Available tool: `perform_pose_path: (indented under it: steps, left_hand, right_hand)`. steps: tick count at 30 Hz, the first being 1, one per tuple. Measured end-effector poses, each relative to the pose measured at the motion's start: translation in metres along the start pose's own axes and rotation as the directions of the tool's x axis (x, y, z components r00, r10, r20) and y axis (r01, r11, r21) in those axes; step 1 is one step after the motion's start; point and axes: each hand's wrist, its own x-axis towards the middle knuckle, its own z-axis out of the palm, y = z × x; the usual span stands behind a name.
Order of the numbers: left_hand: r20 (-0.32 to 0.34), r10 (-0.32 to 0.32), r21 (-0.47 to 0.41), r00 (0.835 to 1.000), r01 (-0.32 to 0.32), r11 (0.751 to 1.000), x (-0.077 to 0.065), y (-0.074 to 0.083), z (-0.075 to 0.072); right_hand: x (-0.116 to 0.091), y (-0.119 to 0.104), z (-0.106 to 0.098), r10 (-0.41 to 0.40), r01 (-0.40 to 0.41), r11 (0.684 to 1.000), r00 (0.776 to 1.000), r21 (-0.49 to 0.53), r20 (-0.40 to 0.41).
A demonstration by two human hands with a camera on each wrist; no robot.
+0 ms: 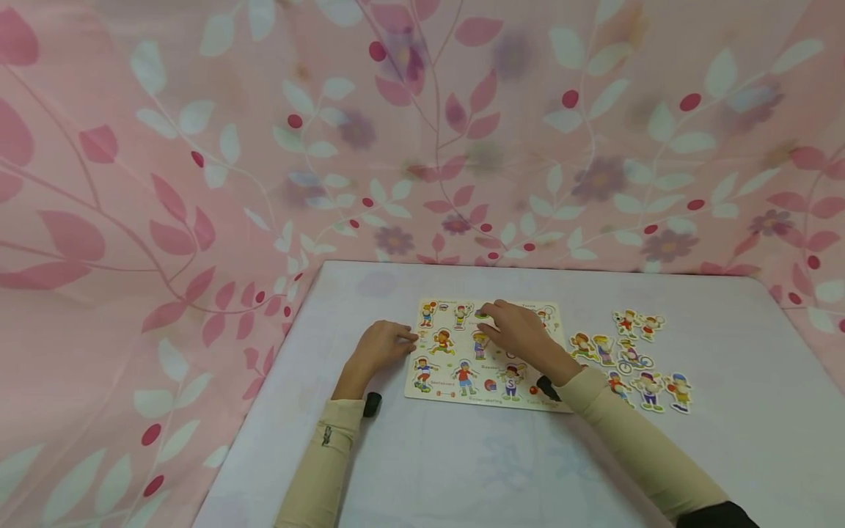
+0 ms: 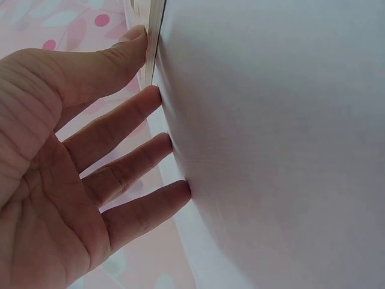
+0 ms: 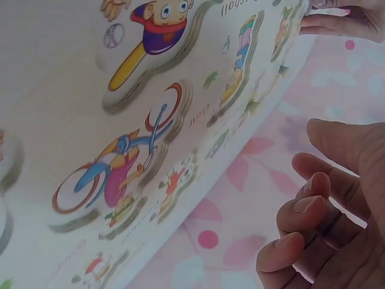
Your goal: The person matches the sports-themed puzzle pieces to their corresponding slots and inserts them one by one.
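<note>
Left hand (image 1: 383, 348): fingers spread, nearly straight, thumb against the left edge of the puzzle board (image 1: 462, 345); right hand (image 1: 518, 330): fingers loosely bent with thumb apart, above the board's upper middle, seemingly holding nothing, contact hard to tell. Puzzle board, flat on the surface (image 1: 462, 469): probably light, stiff wood, best steadied by its edges. Loose figure pieces (image 1: 649, 391), right of the board: likely light, rigid, smooth-faced, best pinched by cut sides.
</note>
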Motion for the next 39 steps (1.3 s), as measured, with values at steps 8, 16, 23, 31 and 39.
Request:
perform_pose_path:
  steps: [8, 16, 23, 31, 39]
  left_hand:
    - [0.007, -0.006, 0.008, 1.000, 0.006, 1.000, 0.001, -0.001, 0.001]
    - [0.008, -0.023, -0.009, 1.000, 0.023, 1.000, 0.001, 0.001, -0.001]
    - [0.013, -0.036, -0.020, 0.999, 0.036, 0.999, 0.001, 0.002, 0.000]
    - [0.006, -0.021, -0.014, 1.000, 0.021, 1.000, 0.000, 0.001, 0.000]
    - [0.012, -0.024, 0.001, 1.000, 0.024, 1.000, -0.001, 0.003, 0.000]
  right_hand:
    - [-0.019, 0.006, -0.013, 0.034, -0.035, 0.999, 0.999, -0.024, -0.016]
    - [-0.035, 0.018, -0.023, 0.082, -0.082, 0.996, 0.996, -0.022, -0.022]
    - [-0.050, 0.034, -0.039, 0.062, -0.067, 0.997, 0.993, -0.044, -0.105]
    - [-0.067, 0.055, -0.054, 0.101, -0.109, 0.993, 0.986, -0.055, -0.131]
    - [-0.085, 0.075, -0.062, 0.216, -0.218, 0.975, 0.975, -0.039, -0.057]
